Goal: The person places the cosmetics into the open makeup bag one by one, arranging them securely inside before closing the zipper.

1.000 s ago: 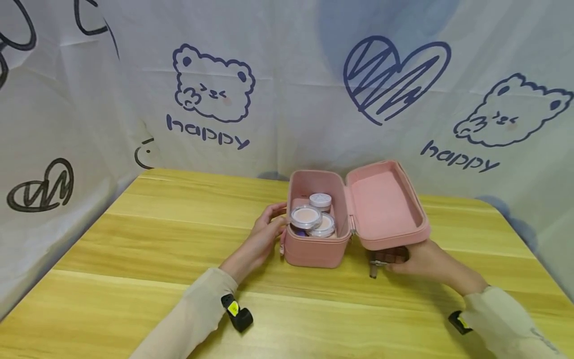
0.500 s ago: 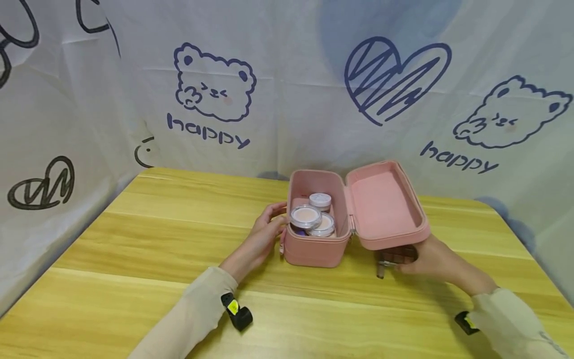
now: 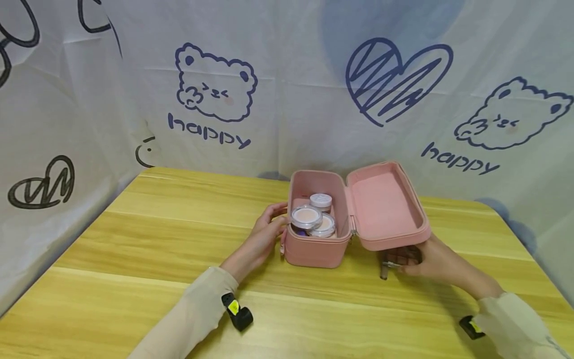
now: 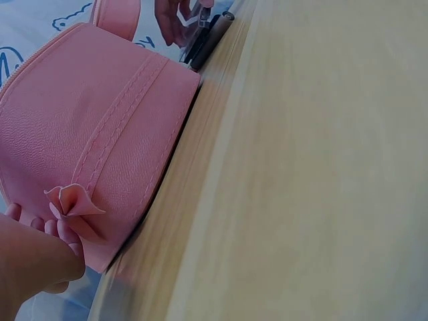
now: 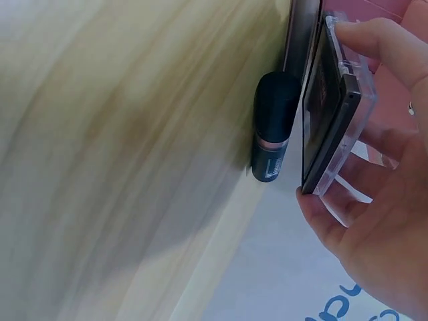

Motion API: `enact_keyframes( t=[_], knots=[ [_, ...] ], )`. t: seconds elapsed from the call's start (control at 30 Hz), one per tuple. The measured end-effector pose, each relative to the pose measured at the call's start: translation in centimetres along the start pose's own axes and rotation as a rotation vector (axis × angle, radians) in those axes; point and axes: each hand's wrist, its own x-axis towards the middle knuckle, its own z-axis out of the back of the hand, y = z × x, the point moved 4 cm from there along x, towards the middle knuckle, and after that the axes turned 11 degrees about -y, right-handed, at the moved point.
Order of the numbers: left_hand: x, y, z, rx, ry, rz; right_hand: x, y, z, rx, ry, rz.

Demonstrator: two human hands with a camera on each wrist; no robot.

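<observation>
A pink zip case (image 3: 314, 253) stands on the table with its lid (image 3: 385, 207) swung out to the right. Inside lie two clear round compacts, the upper one (image 3: 307, 216) overlapping the lower (image 3: 327, 228), and a white-lidded jar (image 3: 320, 200). My left hand (image 3: 263, 234) rests its fingers against the case's left side, by a pink bow tab (image 4: 73, 207). Below the lid, my right hand (image 3: 437, 259) holds a dark flat makeup palette (image 5: 326, 110) with a clear cover by its edges, between thumb and fingertips. A black-capped tube (image 5: 275, 117) lies close beside the palette.
Another long, dark tube (image 5: 302, 33) lies near the palette in the right wrist view. The wood-grain table (image 3: 179, 239) stretches left and in front of the case. A printed cloth (image 3: 305, 119) hangs behind it.
My right hand has shifted a little to the right with the palette, and the small tube next to it has shifted right too. The left hand and case have stayed put.
</observation>
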Motion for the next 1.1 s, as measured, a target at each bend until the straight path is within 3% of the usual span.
enact_keyframes(
  t=[0.17, 0.37, 0.73, 1.1],
  knots=[
    [0.0, 0.0, 0.1, -0.001, 0.000, -0.008, 0.1, 0.1, 0.5, 0.019, -0.006, -0.003],
    [0.0, 0.0, 0.1, -0.007, -0.003, -0.008, 0.4, 0.4, 2.1, -0.067, -0.057, 0.056],
    [0.1, 0.0, 0.1, -0.008, 0.005, -0.014, 0.5, 0.3, 4.6, -0.140, -0.114, 0.039],
    [0.1, 0.0, 0.0, -0.015, 0.003, -0.016, 0.6, -0.3, 7.7, -0.298, -0.158, -0.096]
  ],
)
